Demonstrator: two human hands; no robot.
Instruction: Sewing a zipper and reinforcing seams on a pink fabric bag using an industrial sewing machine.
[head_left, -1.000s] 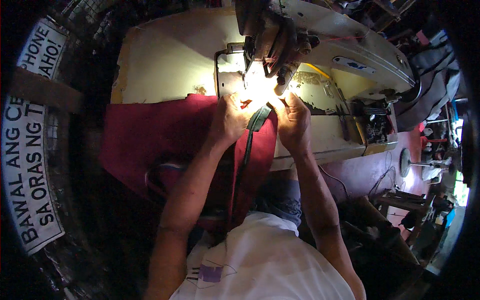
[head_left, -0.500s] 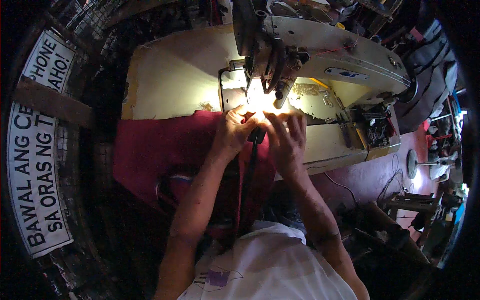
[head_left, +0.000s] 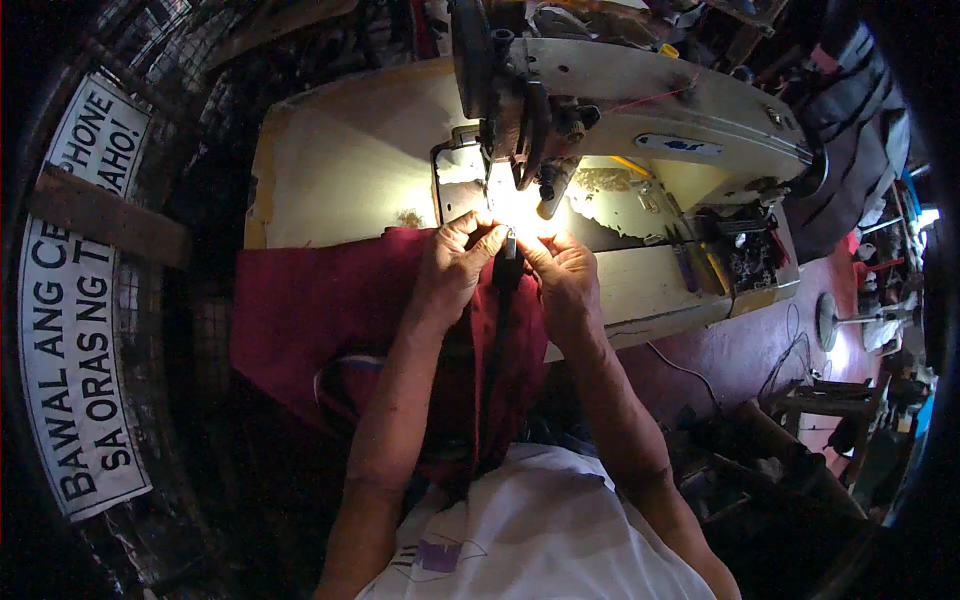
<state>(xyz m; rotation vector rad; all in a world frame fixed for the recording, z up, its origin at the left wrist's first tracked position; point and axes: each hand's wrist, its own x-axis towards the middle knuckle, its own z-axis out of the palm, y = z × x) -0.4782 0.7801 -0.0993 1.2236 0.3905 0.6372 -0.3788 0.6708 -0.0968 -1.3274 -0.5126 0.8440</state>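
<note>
At the near edge of the sewing machine's (head_left: pixel 690 125) lit needle area, my two hands work close together. My left hand (head_left: pixel 452 268) is closed, thumb and fingers pinching at the end of a black strip (head_left: pixel 508 272). From the other side my right hand (head_left: pixel 568 285) pinches at the same end, its fingers closed too. A small shiny piece shows at that end, too glared to make out. The strip runs down toward my body over dark red fabric (head_left: pixel 320 290), which drapes off the table's front edge. Bright lamp glare hides the fingertips in part.
On the pale machine table (head_left: pixel 340 150), right of the needle, lie a yellow pencil (head_left: pixel 630 166), dark-handled snips (head_left: pixel 684 262) and a yellow-handled tool (head_left: pixel 716 268). A tray of small metal parts (head_left: pixel 755 265) sits at the right end. Wire mesh stands at left.
My right hand has turned and its fingers have drawn in to a pinch. The strip's end with the shiny piece now shows between my hands. The view has shifted slightly.
</note>
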